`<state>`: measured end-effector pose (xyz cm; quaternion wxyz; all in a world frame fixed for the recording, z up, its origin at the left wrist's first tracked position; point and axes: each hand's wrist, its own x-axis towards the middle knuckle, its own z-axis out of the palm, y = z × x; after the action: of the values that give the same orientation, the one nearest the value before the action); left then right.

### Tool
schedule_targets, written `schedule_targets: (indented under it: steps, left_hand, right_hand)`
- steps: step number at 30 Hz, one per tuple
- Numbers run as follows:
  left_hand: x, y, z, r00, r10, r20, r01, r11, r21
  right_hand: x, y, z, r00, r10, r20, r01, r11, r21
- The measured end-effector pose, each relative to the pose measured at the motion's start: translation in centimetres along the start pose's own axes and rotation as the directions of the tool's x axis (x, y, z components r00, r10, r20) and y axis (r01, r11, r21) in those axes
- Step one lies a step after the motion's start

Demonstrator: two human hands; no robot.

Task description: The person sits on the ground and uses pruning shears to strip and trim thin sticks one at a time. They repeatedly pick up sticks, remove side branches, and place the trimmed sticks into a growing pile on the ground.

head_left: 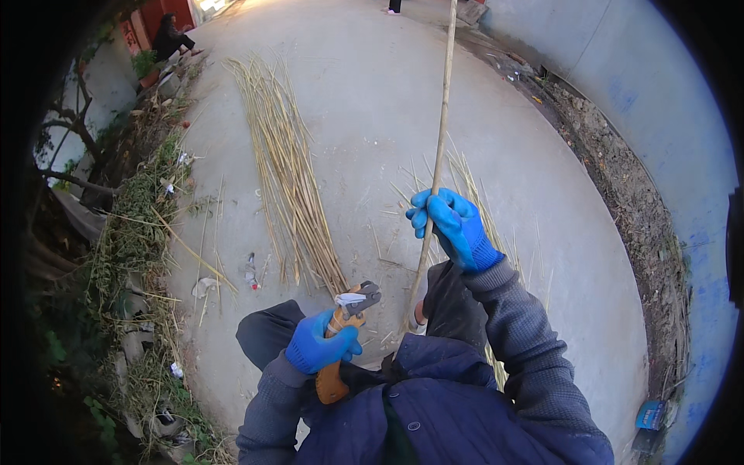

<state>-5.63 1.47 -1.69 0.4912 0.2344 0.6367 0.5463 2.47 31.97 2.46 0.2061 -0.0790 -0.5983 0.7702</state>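
Note:
In a blue glove, my left hand [319, 343] is closed around pruning shears [332, 378] with orange-tan handles. Their grey metal head points up and right, with something white wrapped near it. My right hand [457, 221], gloved in blue as well, grips a long thin cane [443, 116] at mid-length. The cane stands nearly upright, its top beyond the upper edge and its lower end close to my foot. A bundle of dry straw-coloured stalks [287, 170] lies on the concrete, left of the cane. More loose stalks [474, 186] lie behind my right hand.
Weeds and rubble [147, 263] line the left edge of the concrete lane [372, 108]. A pale blue wall [651, 101] with a dirt strip [620, 186] bounds the right. One person [170, 39] sits far left, near a potted plant [146, 66]. A blue container [649, 415] lies lower right.

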Motion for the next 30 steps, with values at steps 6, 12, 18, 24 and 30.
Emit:
schedule_targets:
  steps: [6, 12, 18, 24, 30]
  left_hand:
    - [-3.2, -1.1, 2.4, 1.000, -0.017, -0.021, 0.020, 0.989, 0.145]
    - [-4.0, -2.6, 2.9, 0.996, 0.067, -0.064, -0.044, 0.947, 0.319]
    - [-3.7, -3.5, 4.3, 0.965, 0.242, -0.097, -0.157, 0.837, 0.525]
    - [-3.7, -3.3, 5.3, 0.929, 0.348, -0.124, -0.209, 0.773, 0.600]
    - [-3.8, -3.4, 5.6, 0.911, 0.391, -0.134, -0.205, 0.710, 0.674]
  right_hand:
    - [2.1, -0.7, 2.3, 0.996, -0.032, -0.082, 0.027, 0.997, -0.067]
    - [1.6, -1.3, 2.5, 0.985, 0.002, -0.173, -0.026, 0.990, -0.137]
    - [1.2, -1.6, 2.7, 0.967, 0.002, -0.255, -0.038, 0.990, -0.137]
    - [0.7, -1.2, 3.0, 0.944, -0.049, -0.325, 0.006, 0.991, -0.132]
    - [0.3, -0.5, 2.9, 0.945, -0.056, -0.322, 0.002, 0.987, -0.164]
